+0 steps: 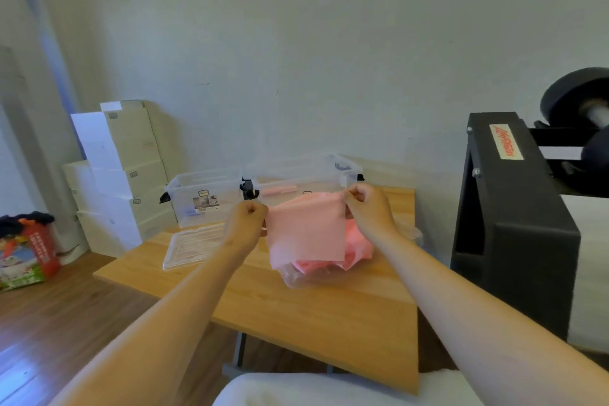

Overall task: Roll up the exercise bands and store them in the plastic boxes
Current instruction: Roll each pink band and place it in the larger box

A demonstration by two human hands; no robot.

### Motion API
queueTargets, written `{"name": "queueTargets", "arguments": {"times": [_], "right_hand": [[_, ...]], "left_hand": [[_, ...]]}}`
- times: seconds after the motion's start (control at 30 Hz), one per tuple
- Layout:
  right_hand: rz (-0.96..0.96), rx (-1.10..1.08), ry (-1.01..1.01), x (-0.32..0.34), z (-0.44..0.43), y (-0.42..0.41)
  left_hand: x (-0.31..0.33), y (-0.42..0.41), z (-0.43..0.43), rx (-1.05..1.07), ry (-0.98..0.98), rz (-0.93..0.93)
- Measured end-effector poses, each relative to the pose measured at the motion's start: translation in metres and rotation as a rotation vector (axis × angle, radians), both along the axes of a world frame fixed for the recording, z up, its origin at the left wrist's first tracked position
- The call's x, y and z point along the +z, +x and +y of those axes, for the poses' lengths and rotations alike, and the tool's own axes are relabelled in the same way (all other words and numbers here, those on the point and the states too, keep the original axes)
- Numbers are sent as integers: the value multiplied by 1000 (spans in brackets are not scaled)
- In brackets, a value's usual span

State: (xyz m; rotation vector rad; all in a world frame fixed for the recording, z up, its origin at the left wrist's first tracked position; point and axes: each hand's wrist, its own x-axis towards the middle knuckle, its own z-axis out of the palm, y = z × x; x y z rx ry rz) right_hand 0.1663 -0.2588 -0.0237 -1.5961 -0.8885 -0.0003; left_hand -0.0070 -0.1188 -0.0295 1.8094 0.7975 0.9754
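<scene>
A pink exercise band (306, 231) hangs flat in the air above the wooden table (296, 313). My left hand (245, 224) pinches its upper left corner and my right hand (369, 208) pinches its upper right corner. Under it lies a heap of more pink bands (357, 247) on clear plastic wrapping (303, 278). Two clear plastic boxes with black latches stand at the table's far edge: the left box (204, 198) and the right box (296, 181), which holds a rolled pink band (280, 190).
A clear lid (191, 245) lies flat on the table left of my hands. White cartons (122, 175) are stacked at the wall on the left, with a colourful bag (26, 250) on the floor. A black weight rack (514, 224) stands right of the table.
</scene>
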Motion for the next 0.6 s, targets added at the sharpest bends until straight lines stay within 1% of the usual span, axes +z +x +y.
{"name": "queueTargets", "arguments": {"times": [0.1,0.23,0.33,0.47,0.53,0.6], "right_hand": [[-37,4,64,38,-1,-3],[-70,12,148,91,-5,-12],[-106,24,187,129,-9,-22],[-135,42,267,163,-10,-36],[-112,47,259,167,-6,-37],[-55,50,222,161,0,-33]], "left_hand": [[32,-2,-3,34,78,-44],[84,-5,-9,31,100,-154],[128,-13,-11,49,182,-226],[170,-23,-9,111,236,-318],[175,-24,-9,76,186,-300],[167,-25,-11,31,25,-241]]}}
